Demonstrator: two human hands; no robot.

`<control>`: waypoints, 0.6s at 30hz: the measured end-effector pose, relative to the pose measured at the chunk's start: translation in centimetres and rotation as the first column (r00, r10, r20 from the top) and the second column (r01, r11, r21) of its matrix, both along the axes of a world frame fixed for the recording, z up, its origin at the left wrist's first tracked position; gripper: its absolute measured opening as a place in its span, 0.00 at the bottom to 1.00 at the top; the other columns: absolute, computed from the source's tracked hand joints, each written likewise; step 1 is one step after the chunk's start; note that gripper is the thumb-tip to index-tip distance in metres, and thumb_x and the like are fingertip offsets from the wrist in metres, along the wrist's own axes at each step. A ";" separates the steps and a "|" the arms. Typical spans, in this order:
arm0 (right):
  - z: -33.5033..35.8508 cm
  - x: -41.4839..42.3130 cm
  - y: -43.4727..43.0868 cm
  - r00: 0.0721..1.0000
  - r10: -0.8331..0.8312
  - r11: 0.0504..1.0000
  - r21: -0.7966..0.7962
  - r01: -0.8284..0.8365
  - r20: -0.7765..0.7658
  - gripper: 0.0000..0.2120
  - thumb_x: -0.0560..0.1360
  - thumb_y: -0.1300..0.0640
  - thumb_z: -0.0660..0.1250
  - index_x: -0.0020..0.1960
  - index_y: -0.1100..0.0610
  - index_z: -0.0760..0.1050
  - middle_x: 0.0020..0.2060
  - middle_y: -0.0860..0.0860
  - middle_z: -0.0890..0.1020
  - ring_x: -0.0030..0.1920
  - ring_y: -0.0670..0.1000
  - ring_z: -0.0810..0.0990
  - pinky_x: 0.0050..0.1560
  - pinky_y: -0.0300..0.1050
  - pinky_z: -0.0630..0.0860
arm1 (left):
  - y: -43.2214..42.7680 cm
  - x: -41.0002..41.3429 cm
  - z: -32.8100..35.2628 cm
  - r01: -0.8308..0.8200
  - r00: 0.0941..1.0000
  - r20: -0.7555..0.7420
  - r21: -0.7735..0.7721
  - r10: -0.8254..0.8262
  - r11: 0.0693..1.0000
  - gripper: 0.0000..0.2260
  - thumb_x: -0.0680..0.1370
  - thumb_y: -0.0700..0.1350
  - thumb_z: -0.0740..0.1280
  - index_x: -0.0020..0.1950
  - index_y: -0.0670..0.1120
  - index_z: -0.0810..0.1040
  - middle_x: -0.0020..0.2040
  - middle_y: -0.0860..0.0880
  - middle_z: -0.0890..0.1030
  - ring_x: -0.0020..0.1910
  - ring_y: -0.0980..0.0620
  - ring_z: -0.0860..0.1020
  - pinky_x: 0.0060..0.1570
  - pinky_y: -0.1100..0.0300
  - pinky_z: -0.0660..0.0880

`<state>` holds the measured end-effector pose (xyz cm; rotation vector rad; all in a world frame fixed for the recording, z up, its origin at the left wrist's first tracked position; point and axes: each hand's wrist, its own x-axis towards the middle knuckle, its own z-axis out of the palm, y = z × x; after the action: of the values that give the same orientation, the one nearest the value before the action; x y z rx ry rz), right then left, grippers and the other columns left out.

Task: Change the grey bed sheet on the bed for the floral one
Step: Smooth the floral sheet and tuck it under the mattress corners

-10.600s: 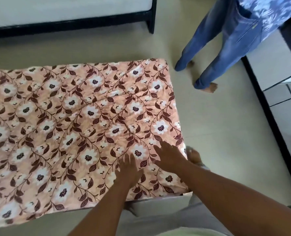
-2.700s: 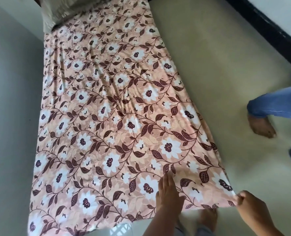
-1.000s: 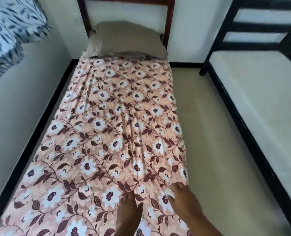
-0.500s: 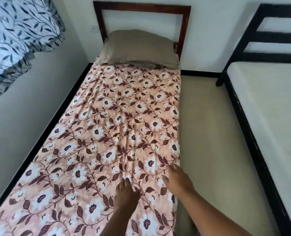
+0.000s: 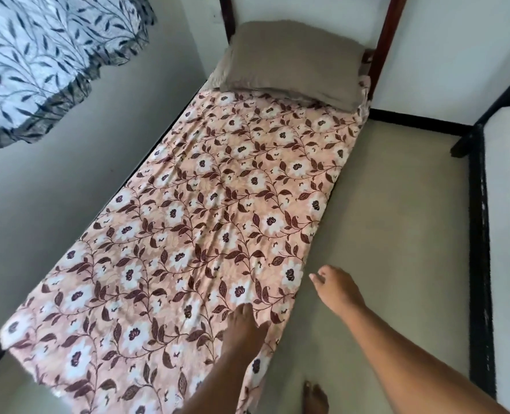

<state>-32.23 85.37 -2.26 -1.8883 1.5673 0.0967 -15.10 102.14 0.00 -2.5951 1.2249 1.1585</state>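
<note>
Head view: floral sheet (image 5: pixel 206 222) covers the bed (image 5: pixel 382 46) and hides whatever lies under it — near end and headboard top are cut off at the frame edges, grey-brown pillow (image 5: pixel 292 64) at the far end. Left hand (image 5: pixel 243 330) lies flat on the sheet near its right edge, fingers straight. Right hand (image 5: pixel 336 289) hangs over the floor (image 5: pixel 382 204) just beside the bed — fingers loosely spread, holding nothing.

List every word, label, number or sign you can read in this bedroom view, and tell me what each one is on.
There is no readable text anywhere in this view.
The floral sheet has only printed flowers and leaves, no lettering.
The curtain has only a leaf pattern.
The pillow is plain, and no tag or label shows.
</note>
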 end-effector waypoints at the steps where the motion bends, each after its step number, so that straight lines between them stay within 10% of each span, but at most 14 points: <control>1: 0.0 -0.1 -0.7 1.000 0.013 1.000 -0.004 -0.013 0.002 0.15 0.80 0.47 0.66 0.55 0.58 0.80 0.53 0.58 0.84 0.55 0.60 0.81 0.51 0.49 0.77 | -0.6 -0.1 -0.1 -0.008 1.000 0.006 0.010 0.008 1.000 0.29 0.82 0.57 0.62 0.77 0.44 0.61 0.76 0.46 0.64 0.74 0.45 0.63 0.70 0.50 0.68; 18: -5.0 4.8 -20.7 0.966 0.239 0.958 0.183 -0.219 -0.096 0.13 0.80 0.49 0.67 0.58 0.56 0.82 0.58 0.53 0.85 0.56 0.56 0.82 0.53 0.43 0.75 | -19.0 -3.6 -11.0 -0.476 0.854 -0.178 0.112 0.489 0.872 0.20 0.80 0.54 0.67 0.67 0.44 0.71 0.65 0.44 0.75 0.64 0.44 0.74 0.62 0.53 0.72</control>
<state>-27.39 64.69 -7.27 -1.9482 1.3605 0.4386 -18.70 83.12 -11.01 -2.8821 0.5359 1.5383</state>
